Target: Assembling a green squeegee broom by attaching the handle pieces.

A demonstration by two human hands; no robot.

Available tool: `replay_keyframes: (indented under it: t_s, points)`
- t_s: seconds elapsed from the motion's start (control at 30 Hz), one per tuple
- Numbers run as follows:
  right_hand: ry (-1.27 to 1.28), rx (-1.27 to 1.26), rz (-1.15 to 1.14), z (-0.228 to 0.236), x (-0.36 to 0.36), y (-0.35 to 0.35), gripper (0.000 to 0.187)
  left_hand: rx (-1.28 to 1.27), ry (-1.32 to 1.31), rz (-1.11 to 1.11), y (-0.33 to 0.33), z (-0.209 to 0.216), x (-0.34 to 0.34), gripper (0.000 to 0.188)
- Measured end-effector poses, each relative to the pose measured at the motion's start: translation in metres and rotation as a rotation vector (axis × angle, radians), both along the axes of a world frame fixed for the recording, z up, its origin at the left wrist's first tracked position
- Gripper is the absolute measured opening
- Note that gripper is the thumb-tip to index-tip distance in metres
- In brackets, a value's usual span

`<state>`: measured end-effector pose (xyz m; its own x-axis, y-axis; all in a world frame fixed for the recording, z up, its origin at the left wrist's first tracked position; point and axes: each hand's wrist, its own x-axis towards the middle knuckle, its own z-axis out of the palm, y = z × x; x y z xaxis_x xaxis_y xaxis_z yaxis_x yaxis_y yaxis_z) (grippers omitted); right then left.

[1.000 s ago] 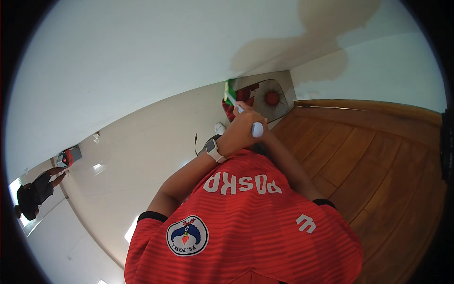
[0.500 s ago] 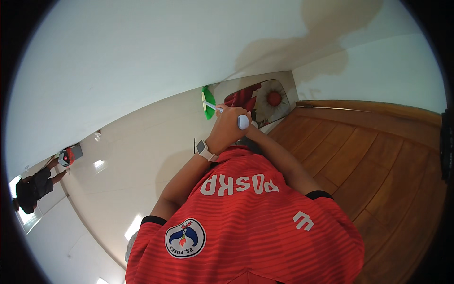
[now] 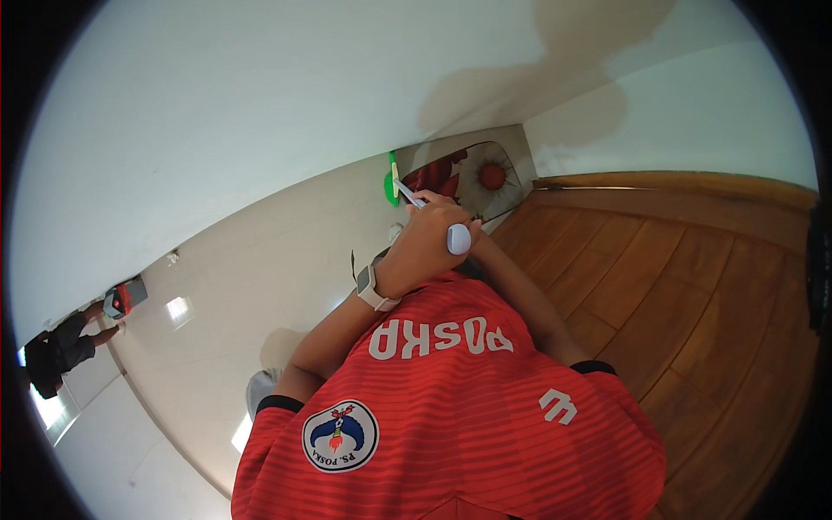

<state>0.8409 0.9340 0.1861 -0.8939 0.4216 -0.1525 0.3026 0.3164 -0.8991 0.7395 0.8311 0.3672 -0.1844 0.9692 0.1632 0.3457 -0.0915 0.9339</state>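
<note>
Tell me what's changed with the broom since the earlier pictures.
The green broom head first swung left, away from the floral mat, then came partway back right; it now sits just left of the mat. Nothing was visibly taken or let go: the left hand keeps its grip on the handle. The mat stayed put.

The floor (image 3: pixel 234 269) bears a flowered mat (image 3: pixel 492 178) near its far right corner; toward its left end, a person (image 3: pixel 68 347) and a red-and-grey object (image 3: pixel 130 296).

The red shirt (image 3: pixel 485 433) bore large white block lettering (image 3: pixel 442 339) across its front, a round badge (image 3: pixel 341 436) with small dark lettering toward its left edge, and an angular white mark (image 3: pixel 557 406) toward its right.
</note>
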Motion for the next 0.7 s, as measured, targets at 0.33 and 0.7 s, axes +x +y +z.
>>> replay_keyframes:
  t_s: [0.33, 0.7]
  points:
    - [0.031, -0.113, -0.022, -0.040, 0.021, 0.004, 0.050, -0.048, 0.017, -0.137, 0.008, -0.017, 0.016, 0.022]
    - [0.109, -0.005, -0.170, -0.046, 0.041, -0.037, 0.051, -0.011, 0.092, -0.222, -0.004, -0.031, 0.025, 0.021]
